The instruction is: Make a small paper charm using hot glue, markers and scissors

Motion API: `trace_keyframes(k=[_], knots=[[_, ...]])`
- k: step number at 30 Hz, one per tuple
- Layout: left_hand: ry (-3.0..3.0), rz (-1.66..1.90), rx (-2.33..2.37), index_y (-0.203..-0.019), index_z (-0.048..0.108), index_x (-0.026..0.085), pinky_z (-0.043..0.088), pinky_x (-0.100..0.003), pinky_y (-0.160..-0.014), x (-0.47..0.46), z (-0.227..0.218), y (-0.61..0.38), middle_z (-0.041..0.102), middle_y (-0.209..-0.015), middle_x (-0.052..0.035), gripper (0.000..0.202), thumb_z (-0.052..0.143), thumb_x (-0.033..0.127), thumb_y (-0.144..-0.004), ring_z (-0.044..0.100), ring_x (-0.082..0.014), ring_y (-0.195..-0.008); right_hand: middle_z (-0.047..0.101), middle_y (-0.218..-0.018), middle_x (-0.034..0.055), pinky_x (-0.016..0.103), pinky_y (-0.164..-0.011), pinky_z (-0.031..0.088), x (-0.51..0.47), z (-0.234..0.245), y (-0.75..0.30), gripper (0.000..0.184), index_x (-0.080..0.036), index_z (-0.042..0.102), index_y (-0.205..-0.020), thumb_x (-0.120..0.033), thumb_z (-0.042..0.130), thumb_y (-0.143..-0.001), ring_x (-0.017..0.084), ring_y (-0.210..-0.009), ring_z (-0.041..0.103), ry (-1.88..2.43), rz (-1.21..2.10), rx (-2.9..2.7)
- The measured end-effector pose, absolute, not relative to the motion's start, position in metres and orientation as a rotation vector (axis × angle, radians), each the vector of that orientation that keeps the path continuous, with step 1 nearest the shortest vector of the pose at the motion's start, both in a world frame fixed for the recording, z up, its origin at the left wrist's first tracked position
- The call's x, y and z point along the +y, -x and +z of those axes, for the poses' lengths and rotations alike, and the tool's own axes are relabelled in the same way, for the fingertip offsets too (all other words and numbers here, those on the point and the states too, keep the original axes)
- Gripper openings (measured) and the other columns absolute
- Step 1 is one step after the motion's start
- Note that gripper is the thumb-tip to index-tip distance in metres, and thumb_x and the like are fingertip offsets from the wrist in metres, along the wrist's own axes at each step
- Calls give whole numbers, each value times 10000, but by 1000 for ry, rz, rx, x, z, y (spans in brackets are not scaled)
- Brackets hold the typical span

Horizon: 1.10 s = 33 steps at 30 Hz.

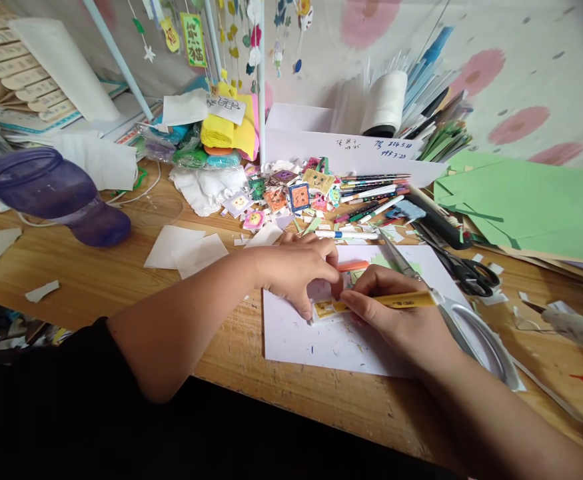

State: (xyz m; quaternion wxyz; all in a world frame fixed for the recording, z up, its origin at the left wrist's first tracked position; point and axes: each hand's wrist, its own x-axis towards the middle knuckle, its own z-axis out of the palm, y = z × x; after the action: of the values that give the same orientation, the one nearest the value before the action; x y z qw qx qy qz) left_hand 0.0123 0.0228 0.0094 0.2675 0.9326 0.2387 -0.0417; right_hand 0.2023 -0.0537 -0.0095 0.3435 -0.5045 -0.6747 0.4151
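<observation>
A small white paper piece (324, 309), partly coloured yellow, lies on the white sheet (296, 343) on the table. My left hand (298, 267) holds it down, thumb and fingertips at its edges. In my right hand (388, 313) is a yellow marker (406, 300), its front end at the paper piece and its tip hidden by the fingers. An orange marker or cap (352, 265) rests just beyond my hands. Large grey-handled scissors (476, 333) lie to the right, partly behind my right forearm.
Black scissors (471, 273) and a heap of markers (371, 200) lie beyond. Small coloured face cards (298, 197) are piled at the back. Blank paper pieces (186, 250) lie left, near a purple cup (56, 193). Green sheets (536, 207) are stacked right, near a glue gun (576, 327).
</observation>
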Motion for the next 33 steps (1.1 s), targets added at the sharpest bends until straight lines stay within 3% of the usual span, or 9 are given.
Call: trace_keyframes(k=[33], knots=[[-2534,-127,639,-989,629,314,266,-441,-899,23,11,-14,435,-1164,-32,467,750,476,-568,331,-294,-1148,529,-504,-32,249,-427,332,-51,-7,-202,244,-211,513,-574,-298,629,-770,107,-449,450,1426,1051,-1651]])
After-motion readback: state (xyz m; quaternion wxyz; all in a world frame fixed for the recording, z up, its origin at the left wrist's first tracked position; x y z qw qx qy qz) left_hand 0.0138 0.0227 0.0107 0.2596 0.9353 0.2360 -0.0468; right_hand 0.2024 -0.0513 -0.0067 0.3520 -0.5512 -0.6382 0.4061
